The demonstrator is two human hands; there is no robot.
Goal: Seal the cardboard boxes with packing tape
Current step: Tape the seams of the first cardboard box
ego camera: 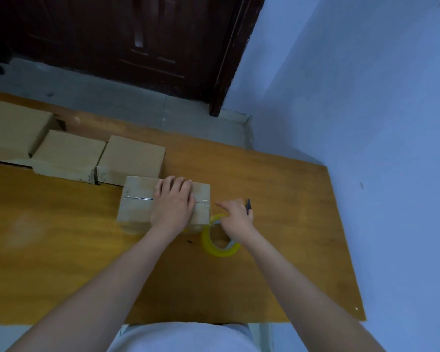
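Small cardboard box (137, 199) at frame centre, judged light, stiff, prone to sliding. Left hand (173, 207) pressed flat on its lid, fingers straight. Right hand (235, 214) curled on tape roll (220, 240) just right of box; dark tool (248, 205) partly hidden behind. Best held by roll's rim. Smooth wooden bench (290, 224); more boxes (69, 153) upper left; dark door (137, 39), pale wall (366, 97).

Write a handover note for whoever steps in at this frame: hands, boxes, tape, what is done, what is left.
Left hand: flat on top of the near box, pressing it down.
Right hand: over the tape roll beside the box's right end, holding a dark tool; I cannot tell what the tool is.
Done: shiny tape shows along the near box's seam left of the hand; the right end is not clearly covered.
Left: finish that end. Three more boxes sit behind on the table, flaps closed; no tape is visible on them.
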